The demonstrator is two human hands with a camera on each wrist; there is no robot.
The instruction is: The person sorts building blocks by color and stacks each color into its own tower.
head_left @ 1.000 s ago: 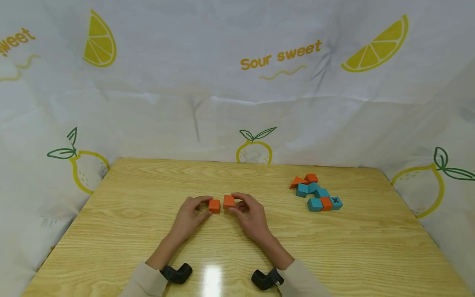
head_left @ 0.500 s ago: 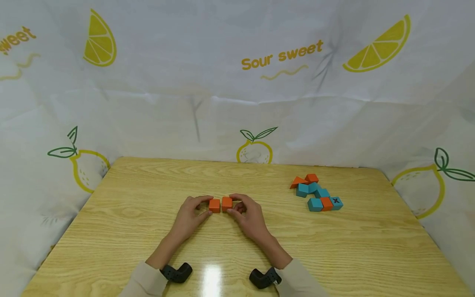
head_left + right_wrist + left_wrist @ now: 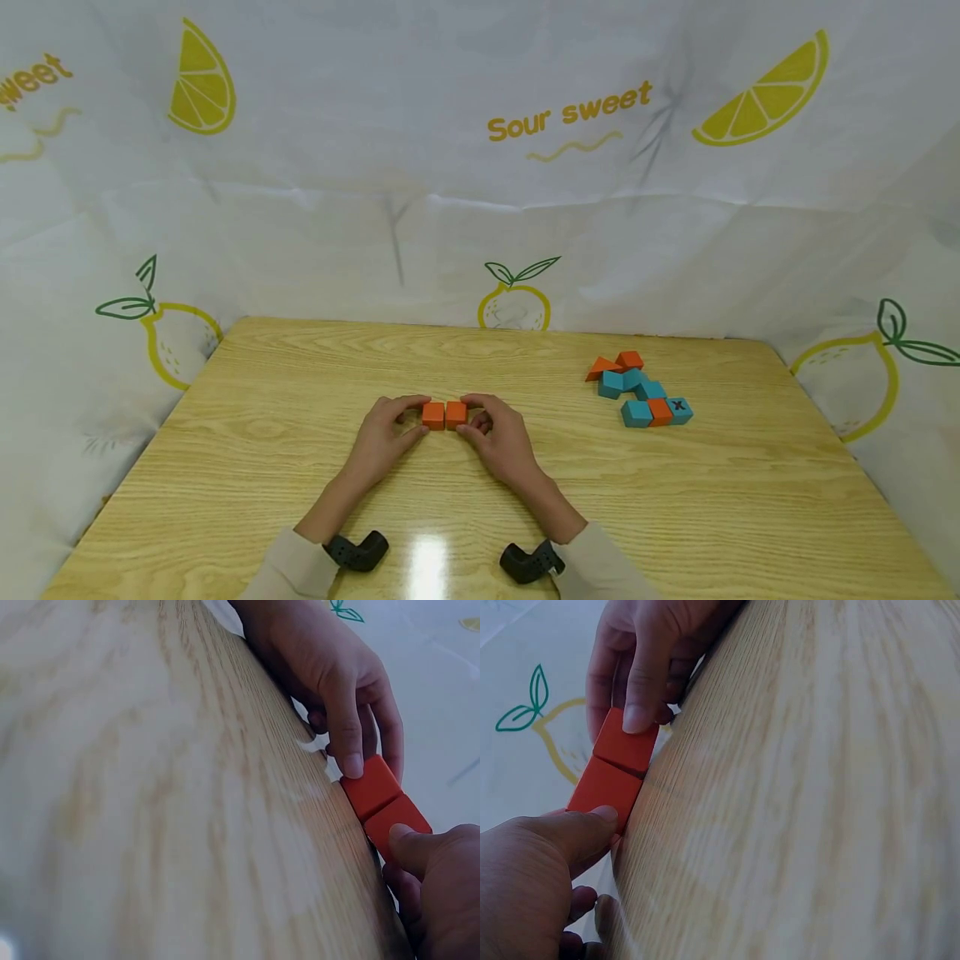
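Two orange cube blocks sit side by side on the wooden table, only a thin line showing between them. My left hand (image 3: 385,437) pinches the left orange block (image 3: 433,416) between thumb and forefinger. With the same kind of pinch, my right hand (image 3: 504,439) holds the right orange block (image 3: 456,415). Seen from the left wrist, the near block (image 3: 604,791) lies under my left thumb and meets the far block (image 3: 622,744). The right wrist view shows both blocks resting low on the tabletop, my right thumb (image 3: 405,838) on the nearer one.
Toward the back right of the table (image 3: 720,483) lies a loose group of blocks: an orange triangle (image 3: 602,368), an orange block (image 3: 629,360), several blue blocks (image 3: 637,413) and a blue cube marked X (image 3: 679,409). A white lemon-print cloth (image 3: 360,250) hangs behind.
My right hand has moved left and slightly toward me with its orange block, closing the gap to the left block. The left hand has stayed in place.
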